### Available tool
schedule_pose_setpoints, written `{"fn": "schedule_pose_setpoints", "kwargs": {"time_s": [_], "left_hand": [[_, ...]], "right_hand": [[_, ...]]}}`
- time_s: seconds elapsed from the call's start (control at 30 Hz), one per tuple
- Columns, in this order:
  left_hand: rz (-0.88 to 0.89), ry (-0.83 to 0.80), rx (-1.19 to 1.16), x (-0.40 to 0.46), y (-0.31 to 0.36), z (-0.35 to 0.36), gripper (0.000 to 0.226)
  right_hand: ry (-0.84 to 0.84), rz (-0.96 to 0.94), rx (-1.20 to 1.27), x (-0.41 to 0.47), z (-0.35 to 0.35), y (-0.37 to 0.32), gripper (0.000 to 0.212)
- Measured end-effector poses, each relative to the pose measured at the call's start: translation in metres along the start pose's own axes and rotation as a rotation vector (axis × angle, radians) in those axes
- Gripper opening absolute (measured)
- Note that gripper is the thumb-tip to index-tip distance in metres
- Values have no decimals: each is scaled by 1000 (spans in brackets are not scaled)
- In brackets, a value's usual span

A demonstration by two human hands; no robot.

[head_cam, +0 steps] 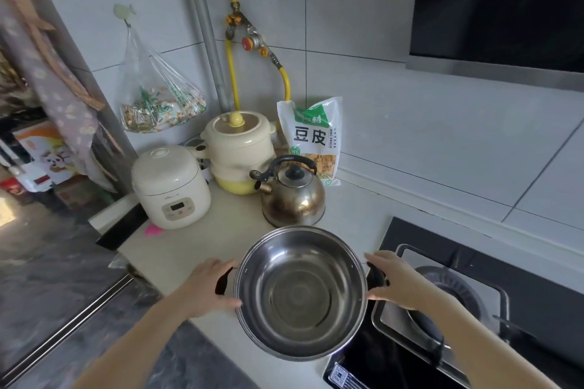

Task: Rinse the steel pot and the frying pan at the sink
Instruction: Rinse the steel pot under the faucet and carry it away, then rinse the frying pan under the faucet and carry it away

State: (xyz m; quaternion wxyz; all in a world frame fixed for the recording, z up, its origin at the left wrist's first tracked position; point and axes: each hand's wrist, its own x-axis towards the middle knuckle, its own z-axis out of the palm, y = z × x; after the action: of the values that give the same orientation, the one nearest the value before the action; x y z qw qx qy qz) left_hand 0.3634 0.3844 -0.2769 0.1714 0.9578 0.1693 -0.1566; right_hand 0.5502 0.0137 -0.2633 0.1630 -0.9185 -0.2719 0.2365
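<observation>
Gleaming empty, steel pot [301,292] gripped by both black handles

Both hands, the left hand [207,289] and the right hand [398,283], hold the black side handles of the empty pot [300,292] over the counter [196,246] edge, near the kettle [294,196].

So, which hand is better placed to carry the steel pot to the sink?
Neither alone: the left hand and right hand each grip a black handle of the pot, so both carry.
</observation>
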Motion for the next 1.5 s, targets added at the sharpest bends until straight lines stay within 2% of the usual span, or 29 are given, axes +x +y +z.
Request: {"fn": "schedule_pose_setpoints", "kwargs": {"time_s": [0.07, 0.2, 0.27, 0.33, 0.53, 0.77, 1.17, 1.33, 1.5], "left_hand": [[-78, 235, 27, -13, 7, 0, 86], [-238, 695, -50, -46, 29, -14, 87], [-255, 883, -23, -60, 41, -28, 91], [-267, 958, -20, -73, 55, -45, 86], [-245, 983, -50, -95, 97, -93, 84], [-73, 968, -136, -113, 167, -94, 84], [272, 803, -191, -200, 354, -12, 88], [478, 779, -171, -257, 440, 39, 87], [684, 677, -171, -319, 537, 87, 86]], "right_hand": [[267, 100, -42, -21, -5, -2, 83], [709, 272, 32, -77, -31, -9, 82], [865, 350, 14, -104, -46, -12, 82], [952, 406, 8, -130, -60, -15, 82], [993, 561, 27, -194, -86, -13, 80], [1123, 680, 61, -282, -93, 7, 78], [1353, 962, 37, -545, -54, 86, 80], [1386, 1120, 16, -671, -23, 107, 83], [1406, 1339, 3, -790, 13, 120, 88]]}}
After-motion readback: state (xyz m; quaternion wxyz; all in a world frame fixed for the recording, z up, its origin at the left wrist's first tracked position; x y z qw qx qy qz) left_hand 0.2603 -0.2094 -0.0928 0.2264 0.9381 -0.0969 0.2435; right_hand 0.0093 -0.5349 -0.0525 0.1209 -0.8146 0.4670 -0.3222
